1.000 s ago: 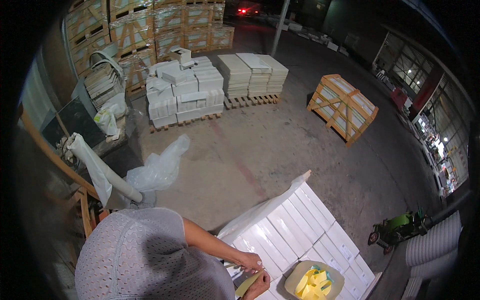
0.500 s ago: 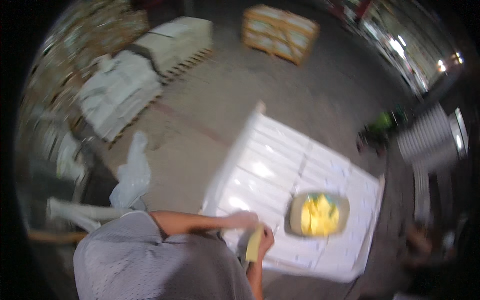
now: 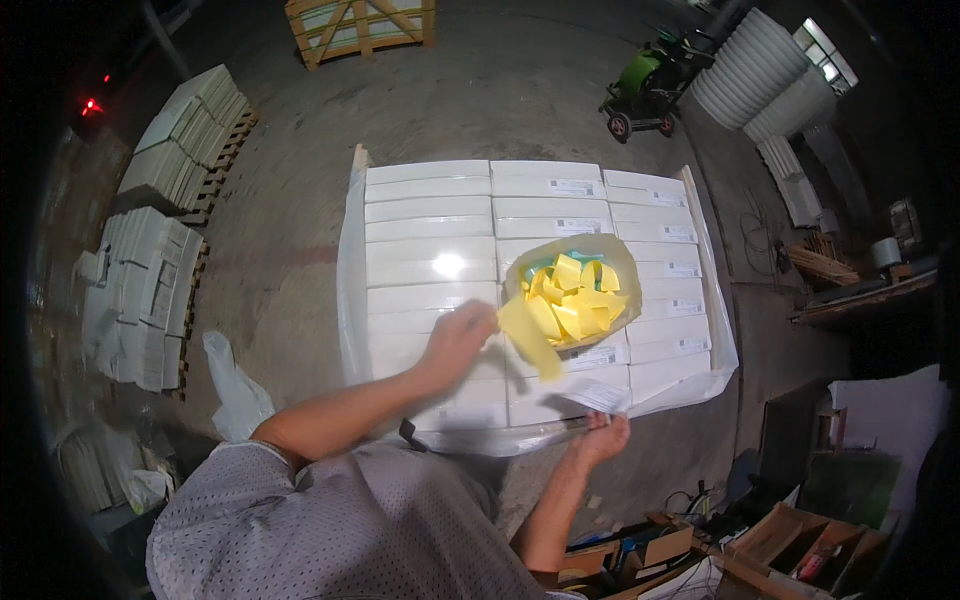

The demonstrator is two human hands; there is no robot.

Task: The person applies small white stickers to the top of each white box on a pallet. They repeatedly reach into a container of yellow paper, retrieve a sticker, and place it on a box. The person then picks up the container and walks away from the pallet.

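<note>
My left hand (image 3: pixel 460 345) pinches the end of a yellow paper strip (image 3: pixel 532 343), which hangs over the near left rim of an open container (image 3: pixel 626 262). Inside that container lie several curled yellow strips (image 3: pixel 572 300) and something green. My right hand (image 3: pixel 604 438) is lower and to the right, its fingers closed on a white printed label (image 3: pixel 592 398) held just above the boxes. Beneath both hands are rows of long white boxes (image 3: pixel 430 215), several bearing printed labels, with clear plastic film (image 3: pixel 352 300) around their sides.
Stacked white boxes (image 3: pixel 150 290) stand on pallets at the left. A wooden crate (image 3: pixel 362 25) is at the far side, and a green wheeled machine (image 3: pixel 645 75) at the far right. Wooden trays (image 3: pixel 800 540) with tools lie near right. A plastic bag (image 3: pixel 235 385) is on the floor.
My view has turned right, and the hands, close together before, are now apart. The left hand has carried a yellow strip to the container; a white label now shows in the right hand.
</note>
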